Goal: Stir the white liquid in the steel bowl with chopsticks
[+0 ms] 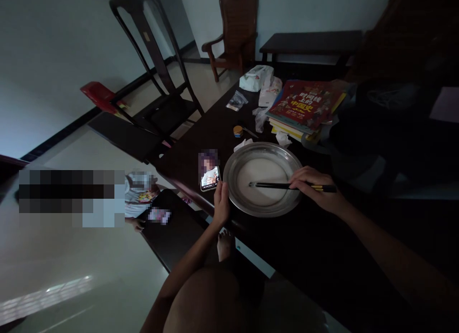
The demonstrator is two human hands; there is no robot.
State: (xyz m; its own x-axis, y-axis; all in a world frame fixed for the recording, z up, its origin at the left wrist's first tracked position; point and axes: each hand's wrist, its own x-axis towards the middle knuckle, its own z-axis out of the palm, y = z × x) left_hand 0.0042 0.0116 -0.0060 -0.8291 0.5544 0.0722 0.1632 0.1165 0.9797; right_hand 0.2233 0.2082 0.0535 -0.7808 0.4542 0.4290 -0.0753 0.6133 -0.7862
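room dim throughout, scene underexposed. brightest areas seen on pale walls and floor at 9 to 12 o'clock. faint glare streak caught on floor (46, 295) at 8 o'clock. dark table (322, 256) and whole 3 to 5 o'clock side lost in shadow, detail crushed. soft sheen noted on metal dish (236, 189) rim; phone screen (210, 176) glows. horizon tilted, straight lines bowed toward edges by wide lens. mosaic blur blocks applied at 9 o'clock and above phone.

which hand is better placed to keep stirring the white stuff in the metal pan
Right. The right hand already grips the chopsticks, whose tips rest in the white liquid in the metal pan. The left hand holds no tool and sits at the pan's near rim beside the phone.
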